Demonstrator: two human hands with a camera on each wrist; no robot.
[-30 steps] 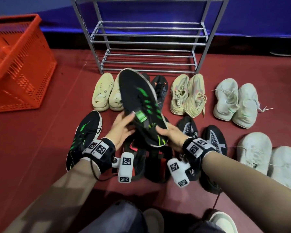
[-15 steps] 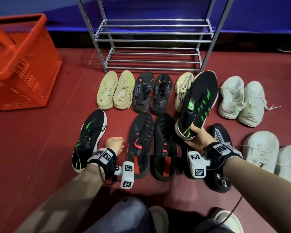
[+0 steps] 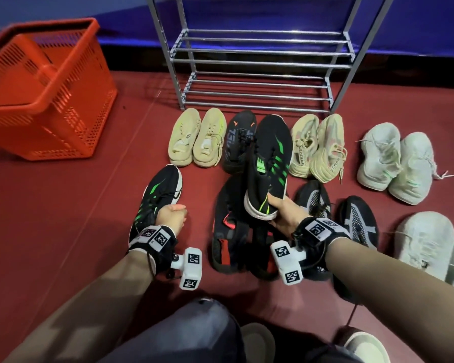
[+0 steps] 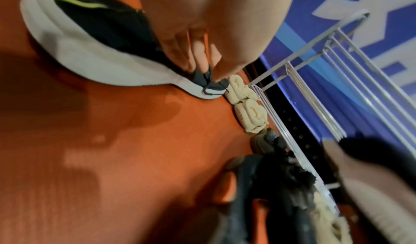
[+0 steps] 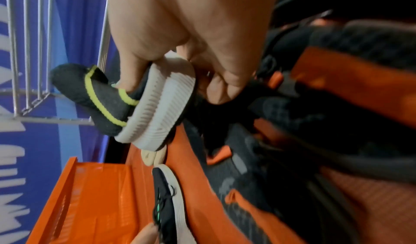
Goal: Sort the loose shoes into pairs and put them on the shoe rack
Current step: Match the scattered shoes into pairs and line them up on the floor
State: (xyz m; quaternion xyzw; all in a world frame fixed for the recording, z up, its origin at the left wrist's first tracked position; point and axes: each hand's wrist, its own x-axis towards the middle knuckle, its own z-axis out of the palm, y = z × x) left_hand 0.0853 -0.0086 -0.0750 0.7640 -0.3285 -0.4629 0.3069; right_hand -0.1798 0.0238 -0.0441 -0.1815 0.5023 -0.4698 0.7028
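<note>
My right hand (image 3: 275,208) grips a black shoe with green stripes (image 3: 270,163) by its heel and holds it tilted above the floor, toe toward the metal shoe rack (image 3: 260,63). In the right wrist view the thumb and fingers of that hand (image 5: 175,80) clamp the shoe's white ribbed sole (image 5: 162,105). The matching black-and-green shoe (image 3: 156,191) lies on the red floor at the left. My left hand (image 3: 171,216) sits curled on its opening. Seen from the left wrist, the fingers (image 4: 198,55) pinch the upper of this shoe (image 4: 90,52) near the laces.
The rack's shelves hold nothing. Pairs lie on the floor before it: beige (image 3: 197,137), black-orange (image 3: 237,140), tan (image 3: 317,148), white (image 3: 396,158). Nearer me lie black-red shoes (image 3: 227,226), black-grey shoes (image 3: 359,221) and another white pair (image 3: 425,239). An orange basket (image 3: 45,87) stands at the left.
My left hand let go of the raised shoe, dropped left and now closes on the floor shoe. My right hand swung the raised shoe right, then back toward the middle.
</note>
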